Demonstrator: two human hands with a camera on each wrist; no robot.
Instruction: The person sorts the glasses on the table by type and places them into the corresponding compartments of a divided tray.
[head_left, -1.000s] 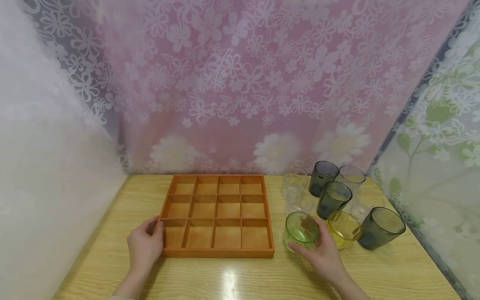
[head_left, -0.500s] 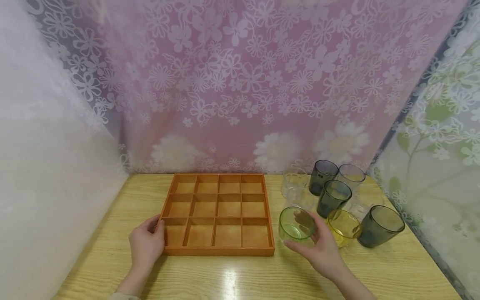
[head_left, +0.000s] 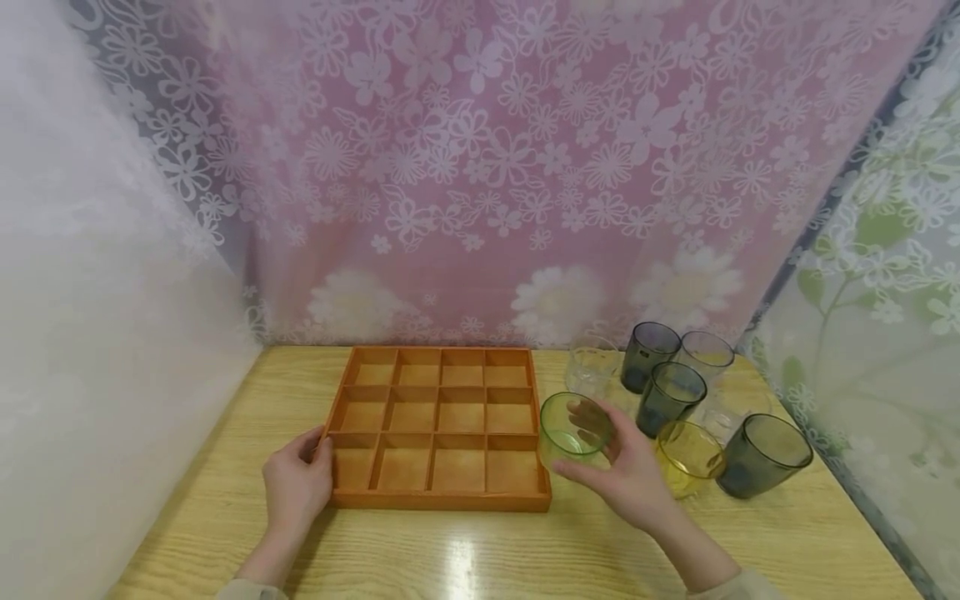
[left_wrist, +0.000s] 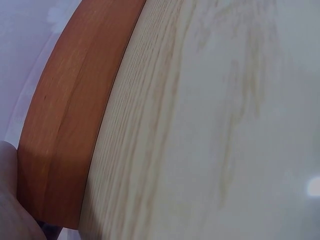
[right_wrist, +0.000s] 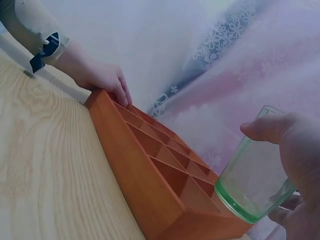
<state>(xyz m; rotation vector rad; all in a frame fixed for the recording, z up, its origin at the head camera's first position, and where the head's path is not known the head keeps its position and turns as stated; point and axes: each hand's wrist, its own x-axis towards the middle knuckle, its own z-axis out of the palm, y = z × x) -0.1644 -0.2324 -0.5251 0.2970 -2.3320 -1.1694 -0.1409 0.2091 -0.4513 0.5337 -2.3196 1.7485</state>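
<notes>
A green-tinted glass (head_left: pixel 573 446) is gripped in my right hand (head_left: pixel 626 475), thumb on the near side and fingers behind it. In the right wrist view the glass (right_wrist: pixel 255 175) is tilted, off the table, beside the right end of the orange wooden compartment box (head_left: pixel 442 502). The box's compartments hold nothing that I can see. My left hand (head_left: pixel 297 479) grips the box's left side near its front corner. The left wrist view shows the box's front wall (left_wrist: pixel 75 110) and part of that hand at the edge.
To the right stand a yellow glass (head_left: pixel 690 462), several dark tinted tumblers such as the front one (head_left: pixel 763 457), a pale purple glass (head_left: pixel 707 354) and clear glasses (head_left: pixel 592 367). A pink floral curtain (head_left: pixel 480 208) hangs behind the wooden table (head_left: pixel 360 554).
My right hand has lifted the green glass and carried it left, from beside the yellow glass to the box's right edge. The left hand stays on the box.
</notes>
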